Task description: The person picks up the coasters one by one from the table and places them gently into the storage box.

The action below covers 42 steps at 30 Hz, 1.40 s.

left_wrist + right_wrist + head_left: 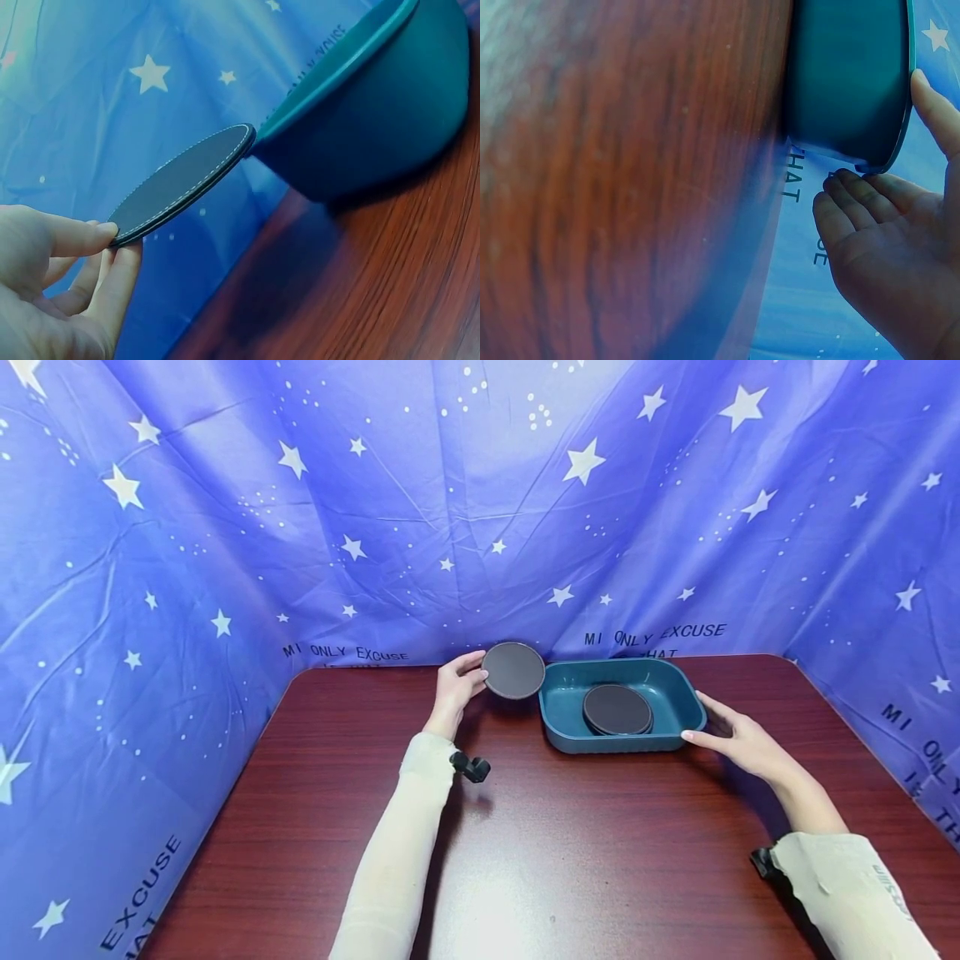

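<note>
My left hand (454, 687) pinches a round dark coaster (513, 670) at its left edge, thumb on top and fingers beneath. Pale stitching runs round this coaster's rim in the left wrist view, where it is held tilted above the table. Its far edge comes right up to the left end of a teal plastic bin (558, 740). Inside the bin lies a low stack of similar dark coasters (618, 709). At the bin's right end is my right hand (738, 743), its thumb at the front corner of the rim and its extended fingers against the outer end.
The bin stands toward the back of a dark red wood-grain table (570, 843). Blue star-printed cloth (450, 485) hangs behind the table and along both sides. Small black mounts (471, 767) are strapped at both sleeve cuffs.
</note>
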Tool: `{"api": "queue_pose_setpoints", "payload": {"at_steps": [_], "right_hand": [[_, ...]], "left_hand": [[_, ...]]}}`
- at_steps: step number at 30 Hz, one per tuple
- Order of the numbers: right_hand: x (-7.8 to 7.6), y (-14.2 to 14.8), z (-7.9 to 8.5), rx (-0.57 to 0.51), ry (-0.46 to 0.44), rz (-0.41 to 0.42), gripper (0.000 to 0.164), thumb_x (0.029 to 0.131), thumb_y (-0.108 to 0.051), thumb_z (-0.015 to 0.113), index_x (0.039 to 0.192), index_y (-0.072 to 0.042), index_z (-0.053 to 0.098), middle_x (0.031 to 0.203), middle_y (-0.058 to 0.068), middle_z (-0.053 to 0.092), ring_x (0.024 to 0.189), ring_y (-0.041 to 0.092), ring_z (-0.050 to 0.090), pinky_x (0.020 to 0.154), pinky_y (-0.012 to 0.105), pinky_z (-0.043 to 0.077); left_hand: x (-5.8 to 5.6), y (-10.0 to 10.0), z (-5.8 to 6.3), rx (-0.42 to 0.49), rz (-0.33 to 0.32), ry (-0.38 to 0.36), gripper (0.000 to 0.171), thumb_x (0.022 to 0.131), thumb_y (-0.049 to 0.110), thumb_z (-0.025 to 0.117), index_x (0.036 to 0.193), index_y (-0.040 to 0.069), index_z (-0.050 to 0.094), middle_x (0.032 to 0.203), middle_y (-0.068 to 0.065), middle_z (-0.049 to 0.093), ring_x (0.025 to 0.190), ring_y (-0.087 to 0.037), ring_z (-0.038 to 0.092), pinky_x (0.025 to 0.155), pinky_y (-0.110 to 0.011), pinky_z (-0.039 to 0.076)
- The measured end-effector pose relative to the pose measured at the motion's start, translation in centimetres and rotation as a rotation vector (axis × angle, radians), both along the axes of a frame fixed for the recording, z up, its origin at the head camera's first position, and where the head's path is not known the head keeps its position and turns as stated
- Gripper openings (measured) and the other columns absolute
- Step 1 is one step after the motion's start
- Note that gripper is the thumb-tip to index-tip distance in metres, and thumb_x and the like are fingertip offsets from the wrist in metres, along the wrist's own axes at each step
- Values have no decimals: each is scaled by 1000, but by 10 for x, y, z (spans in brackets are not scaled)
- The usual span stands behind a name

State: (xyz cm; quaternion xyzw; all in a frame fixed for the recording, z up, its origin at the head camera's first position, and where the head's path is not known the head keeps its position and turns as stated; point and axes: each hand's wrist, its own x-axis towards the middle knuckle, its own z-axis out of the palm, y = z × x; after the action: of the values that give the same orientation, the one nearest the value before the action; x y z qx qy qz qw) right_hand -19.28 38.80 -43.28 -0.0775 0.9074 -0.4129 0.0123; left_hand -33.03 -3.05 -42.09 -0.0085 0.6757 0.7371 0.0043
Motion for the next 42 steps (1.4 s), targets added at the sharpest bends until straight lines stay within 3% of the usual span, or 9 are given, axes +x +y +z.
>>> {"api": "queue_pose_setpoints", "payload": {"at_steps": [15,23,24,25,29,32,36,39,42], "right_hand": [[1,1,-1,-3,-3,-3,82,96,-26,66,159,-6,18,155,33,33,138,53,34,85,-7,32],[2,1,0,0,10,-5,80,97,-26,66,159,-6,20,154,33,35,139,41,39,86,-6,32],[2,1,0,-4,10,-4,80,97,-26,66,159,-5,20,154,33,35,141,32,41,86,-6,32],[2,1,0,-4,10,-4,80,97,-26,66,159,-5,20,154,33,35,141,32,41,86,-6,32],[2,0,0,-18,5,1,81,97,-26,66,159,-4,19,155,34,32,143,37,38,86,-7,31],[2,-1,0,-25,1,5,81,97,-25,66,159,-4,18,156,34,30,139,55,30,86,-8,29],[2,0,-1,-28,6,6,82,97,-25,66,159,-4,18,156,34,29,139,56,30,86,-8,29],[2,0,-1,-27,9,3,81,97,-25,66,159,-5,18,156,33,30,142,48,33,87,-7,30],[2,1,-2,-29,15,1,81,97,-25,66,159,-4,19,156,33,31,141,10,40,87,-7,31]], "left_hand": [[9,34,7,18,-105,-3,42,89,-10,63,130,1,65,131,-22,64,84,-8,66,84,-31,61],[13,54,7,15,-157,-17,42,89,-10,64,130,2,65,130,-21,65,83,-6,65,88,-35,61],[14,56,7,10,-164,-17,42,89,-10,64,130,2,65,130,-21,65,83,-6,65,88,-35,61],[14,58,6,8,-172,-18,43,89,-9,64,130,3,65,130,-21,66,83,-5,65,87,-34,61],[16,68,5,-18,-207,-10,43,89,-9,64,130,3,65,130,-20,66,86,-6,65,87,-33,61],[17,76,5,-47,-226,-13,42,90,-9,63,130,3,66,130,-19,66,88,-8,66,87,-33,61],[19,88,6,-97,-239,-24,40,89,-8,65,127,5,68,127,-16,68,88,-11,67,84,-32,61],[20,98,7,-149,-257,-11,39,88,-9,66,125,5,69,125,-15,70,89,-12,68,84,-32,62],[22,107,8,-230,-273,19,40,87,-10,66,124,5,70,124,-15,70,92,-15,69,83,-31,62]]}}
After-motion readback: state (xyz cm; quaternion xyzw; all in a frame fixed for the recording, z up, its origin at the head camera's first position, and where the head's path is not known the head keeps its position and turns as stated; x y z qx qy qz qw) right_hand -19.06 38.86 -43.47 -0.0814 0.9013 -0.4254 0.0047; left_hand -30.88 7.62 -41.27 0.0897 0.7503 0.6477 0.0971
